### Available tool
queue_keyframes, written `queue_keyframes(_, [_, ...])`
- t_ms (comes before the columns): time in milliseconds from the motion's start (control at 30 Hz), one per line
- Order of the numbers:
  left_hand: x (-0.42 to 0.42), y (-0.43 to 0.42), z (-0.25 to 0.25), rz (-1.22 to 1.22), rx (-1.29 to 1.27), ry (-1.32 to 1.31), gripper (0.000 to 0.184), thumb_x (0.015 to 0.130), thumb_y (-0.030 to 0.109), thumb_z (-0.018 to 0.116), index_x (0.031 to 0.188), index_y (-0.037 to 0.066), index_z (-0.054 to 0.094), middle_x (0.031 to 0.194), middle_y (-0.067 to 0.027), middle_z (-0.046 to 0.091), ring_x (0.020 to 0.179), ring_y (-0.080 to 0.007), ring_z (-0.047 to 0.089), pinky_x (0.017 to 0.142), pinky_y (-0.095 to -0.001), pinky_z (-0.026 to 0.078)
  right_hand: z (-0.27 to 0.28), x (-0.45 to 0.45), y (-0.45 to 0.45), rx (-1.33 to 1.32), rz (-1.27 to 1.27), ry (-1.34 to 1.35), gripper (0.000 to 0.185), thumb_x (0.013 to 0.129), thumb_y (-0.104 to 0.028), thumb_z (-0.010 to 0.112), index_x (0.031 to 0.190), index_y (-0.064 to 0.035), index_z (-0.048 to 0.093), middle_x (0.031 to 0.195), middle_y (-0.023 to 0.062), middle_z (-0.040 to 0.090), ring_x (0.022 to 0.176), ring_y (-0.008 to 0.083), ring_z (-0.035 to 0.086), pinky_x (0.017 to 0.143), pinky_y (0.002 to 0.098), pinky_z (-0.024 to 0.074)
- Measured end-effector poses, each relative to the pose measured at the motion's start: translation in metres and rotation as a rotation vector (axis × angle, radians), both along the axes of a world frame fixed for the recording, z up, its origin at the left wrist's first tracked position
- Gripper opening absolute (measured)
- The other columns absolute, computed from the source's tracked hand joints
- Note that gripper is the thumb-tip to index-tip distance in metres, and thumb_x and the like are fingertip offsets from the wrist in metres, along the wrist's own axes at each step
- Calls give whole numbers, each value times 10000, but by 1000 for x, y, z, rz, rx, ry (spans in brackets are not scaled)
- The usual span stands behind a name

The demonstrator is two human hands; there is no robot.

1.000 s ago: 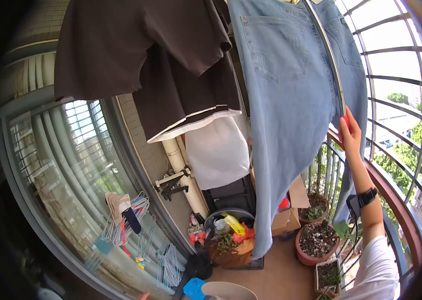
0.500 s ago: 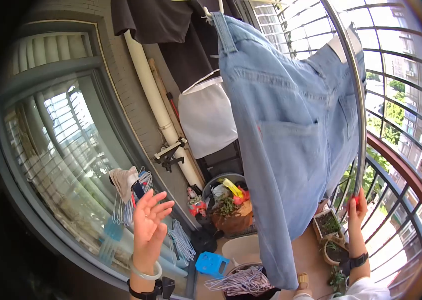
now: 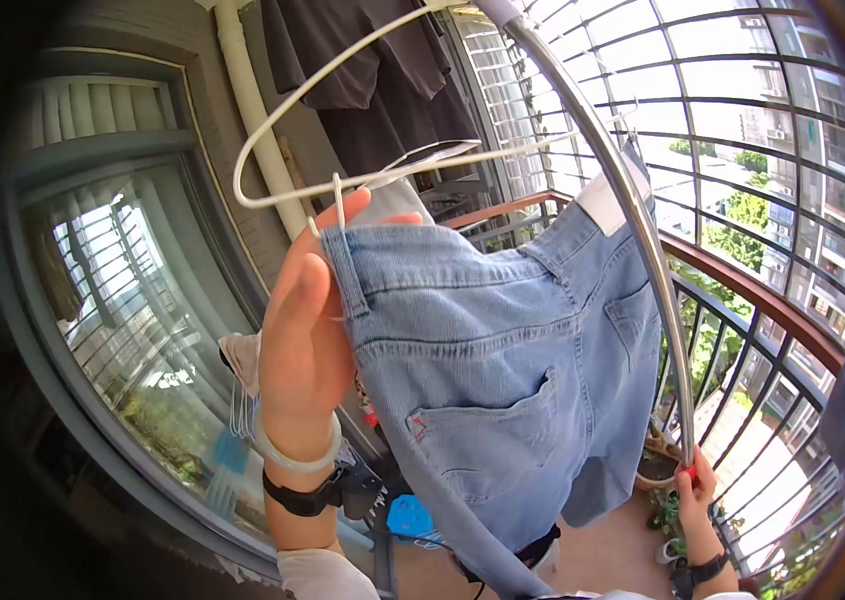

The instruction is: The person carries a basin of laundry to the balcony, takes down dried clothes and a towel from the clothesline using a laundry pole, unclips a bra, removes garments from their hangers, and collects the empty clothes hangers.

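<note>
Our left hand [image 3: 308, 335] has come up to the jeans [image 3: 483, 410], mid-frame, bringing them within its touch.
Its fingers are spread around the waistband corner beside the hanger [image 3: 288, 196]; our right hand [image 3: 698, 488], lower right, closes around the red end of the pole [image 3: 659, 270]. Waistband up and back pockets facing us, the jeans hang with their long axis slanting toward bottom centre.

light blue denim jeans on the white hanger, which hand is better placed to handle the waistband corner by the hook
Probably the left hand: its fingers reach behind the light blue denim waistband at that corner. The right hand, farther off, grips the shiny metal pole by its red part.
</note>
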State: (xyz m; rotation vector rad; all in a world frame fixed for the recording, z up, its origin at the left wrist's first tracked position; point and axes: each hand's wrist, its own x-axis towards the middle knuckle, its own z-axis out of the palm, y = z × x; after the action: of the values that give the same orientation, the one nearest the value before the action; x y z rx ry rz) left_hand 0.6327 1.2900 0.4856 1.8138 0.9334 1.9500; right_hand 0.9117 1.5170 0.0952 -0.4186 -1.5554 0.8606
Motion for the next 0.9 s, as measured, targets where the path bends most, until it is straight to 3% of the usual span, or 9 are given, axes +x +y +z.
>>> queue_keyframes(33, [7,-6,4,80,-82,117,516,864,325,488,1223,-16,343,1086,-154,531,1032,-212,499,897,-335,369,-6,7,-10,3,4,6,428,789,-121,574,1180,13,465,776,69,518,619,120,469,555,231,381])
queue_keyframes(67, [8,-10,1,399,-65,292,423,872,253,492,1180,-22,400,832,-101,587,829,-148,544,784,-267,410,-8,16,-22,68,-28,-30,426,778,-113,578,1172,11,473,770,75,520,630,136,473,569,247,382])
queue_keyframes(167, [26,-31,-18,543,-83,122,397,881,246,480,1162,-29,423,670,-34,533,669,-83,490,649,-196,390,-34,47,-51,102,-31,-63,423,763,-111,589,1156,8,487,767,85,527,642,160,479,583,269,382])
queue_keyframes(200, [34,-38,-19,546,-103,126,397,881,246,480,1162,-29,423,670,-34,533,669,-83,490,649,-196,390,-41,57,-65,70,-11,-70,421,758,-117,595,1148,6,494,770,91,532,643,168,480,583,276,380])
queue_keyframes(300, [58,-65,-26,306,229,-106,428,911,347,383,1101,-22,488,534,1,401,431,-58,318,409,-194,279,-43,81,-94,123,-30,-54,422,749,-137,610,1132,7,505,786,99,541,652,181,486,584,282,381])
queue_keyframes(433, [77,-123,-8,135,84,-65,452,928,385,288,964,5,529,469,-2,349,365,-71,237,361,-213,217,-55,109,-130,167,-52,-98,434,752,-184,627,1115,23,509,777,100,545,636,186,490,567,270,382])
queue_keyframes(600, [102,-171,9,372,150,-83,411,946,339,235,705,75,439,416,-17,341,317,-92,206,339,-221,200,-64,120,-177,-92,231,-88,384,736,-186,644,1029,35,533,730,66,527,589,137,465,522,246,355])
queue_keyframes(667, [98,-191,12,377,124,-97,406,946,334,240,704,77,441,413,-18,338,312,-92,201,335,-224,198,-61,116,-190,-370,486,19,208,683,-93,676,796,-4,527,647,-1,478,527,76,392,468,218,308])
queue_keyframes(900, [83,-250,-11,623,171,-218,379,927,357,318,686,94,445,407,-19,340,318,-93,217,342,-229,198,-92,128,-224,-406,617,-420,244,660,-68,689,595,-55,455,514,-40,376,478,55,347,435,226,295])
